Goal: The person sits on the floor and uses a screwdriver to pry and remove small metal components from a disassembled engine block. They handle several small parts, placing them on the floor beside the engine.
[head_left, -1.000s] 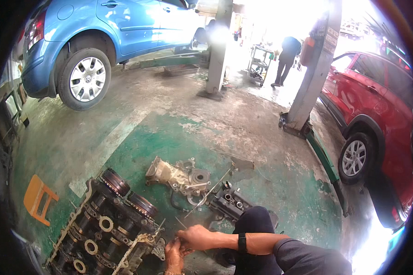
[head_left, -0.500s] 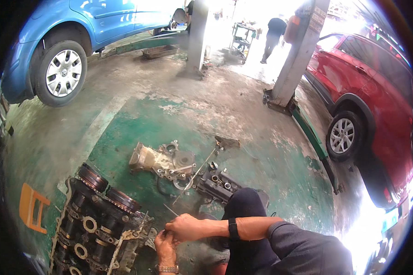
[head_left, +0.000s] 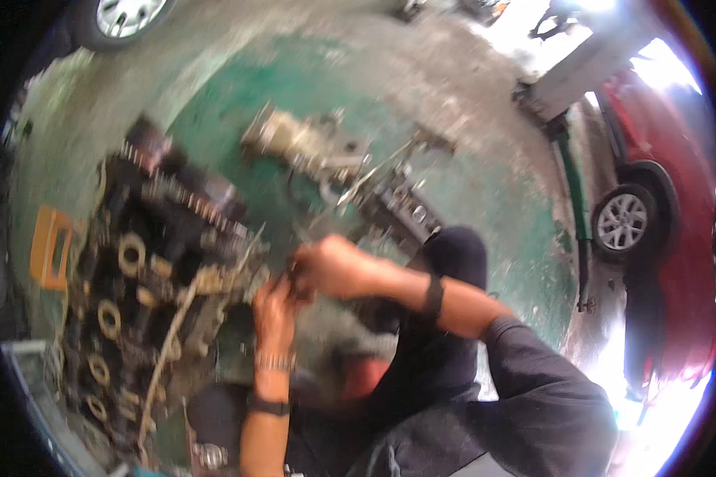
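Bulky black-and-tan metal engine block (head_left: 143,298) lies at the near left. Just right of it my left hand (head_left: 272,310) and right hand (head_left: 330,269) meet, fingers curled; blur keeps me from telling what, if anything, they grip. Farther off, a tan-and-grey cast metal housing (head_left: 294,143) rests on green-painted floor (head_left: 525,246).

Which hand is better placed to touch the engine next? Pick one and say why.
Left, probably: the left hand is nearer the engine, close by its right side, while the right hand is farther off to the right.
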Demonstrator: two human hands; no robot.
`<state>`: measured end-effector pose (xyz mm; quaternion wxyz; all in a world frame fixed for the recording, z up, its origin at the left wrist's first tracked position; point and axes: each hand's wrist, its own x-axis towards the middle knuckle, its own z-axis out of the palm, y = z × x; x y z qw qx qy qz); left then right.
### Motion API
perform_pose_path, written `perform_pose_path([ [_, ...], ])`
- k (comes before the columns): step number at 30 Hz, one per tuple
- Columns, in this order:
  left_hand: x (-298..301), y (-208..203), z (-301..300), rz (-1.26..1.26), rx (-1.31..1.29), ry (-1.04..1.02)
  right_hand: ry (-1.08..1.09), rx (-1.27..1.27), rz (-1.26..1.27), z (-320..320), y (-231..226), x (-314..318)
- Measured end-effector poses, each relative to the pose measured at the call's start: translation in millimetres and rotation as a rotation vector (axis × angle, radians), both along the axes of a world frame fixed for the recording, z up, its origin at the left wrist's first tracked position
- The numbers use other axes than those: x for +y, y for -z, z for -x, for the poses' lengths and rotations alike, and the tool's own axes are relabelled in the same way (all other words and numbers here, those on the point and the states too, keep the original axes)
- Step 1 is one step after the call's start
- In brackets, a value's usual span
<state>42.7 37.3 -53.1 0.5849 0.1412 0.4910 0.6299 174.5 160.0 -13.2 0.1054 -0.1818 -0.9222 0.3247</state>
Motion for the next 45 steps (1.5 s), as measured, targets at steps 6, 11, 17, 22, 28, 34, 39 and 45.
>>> perform_pose_path([
  [6, 0.8, -4.8, 2.5, -0.101, -0.166, 0.035, 0.367, 0.072, 1.001, -5.4, -10.3, 12.7],
  [11, 3.8, -8.2, 1.7, -0.13, -0.24, 0.022, 0.489, 0.177, 1.267, -7.2, -8.5, 16.7],
  [17, 3.4, -5.9, 5.5, -0.149, -0.336, 0.003, 0.431, 0.377, 1.65, -10.0, 5.0, 26.7],
  [22, 3.5, -8.0, 7.1, -0.138, -0.34, -0.006, 0.387, 0.567, 1.85, -9.7, 8.9, 26.1],
  [28, 3.1, -11.2, 6.6, -0.132, -0.333, -0.021, 0.123, 0.714, 2.038, -7.3, 5.8, 25.7],
  [34, 2.8, -13.3, 5.9, -0.147, -0.302, 0.001, 0.064, 0.714, 2.084, -5.7, 3.9, 20.8],
  [39, 2.6, -16.2, 5.7, -0.145, -0.293, -0.018, 0.111, 0.657, 2.012, -4.6, 3.8, 20.0],
  [45, 2.5, -19.2, 5.9, -0.108, -0.262, -0.021, 0.38, 0.503, 1.614, -2.2, 2.3, 11.5],
])
